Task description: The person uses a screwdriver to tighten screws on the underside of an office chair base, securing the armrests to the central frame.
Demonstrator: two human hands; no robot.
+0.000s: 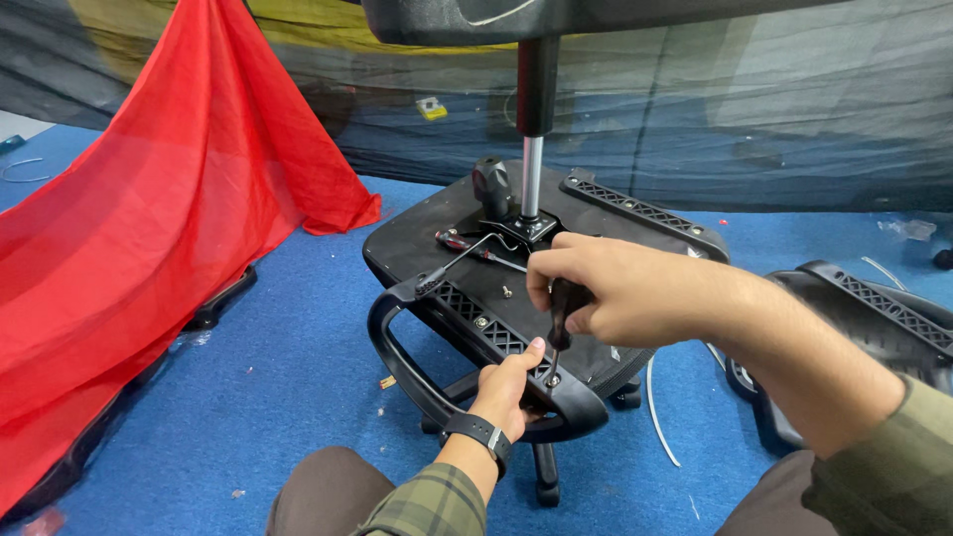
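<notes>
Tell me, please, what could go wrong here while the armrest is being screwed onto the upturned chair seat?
The screwdriver could slip off the screw and jab the left hand, whose thumb rests right beside it on the armrest. The seat rests upside down on another chair's base, so downward pressure from the right hand may tip or shift it. The gas-lift column stands close to the working arm and could be bumped.

We take this for an improvised assembly workshop set on the floor. Evidence: blue carpet (298, 367) strewn with small scraps, an upturned office chair seat (437, 233), a second loose armrest (874, 308), dark netting (774, 109) along the back, and a draped red cloth (149, 228).
</notes>
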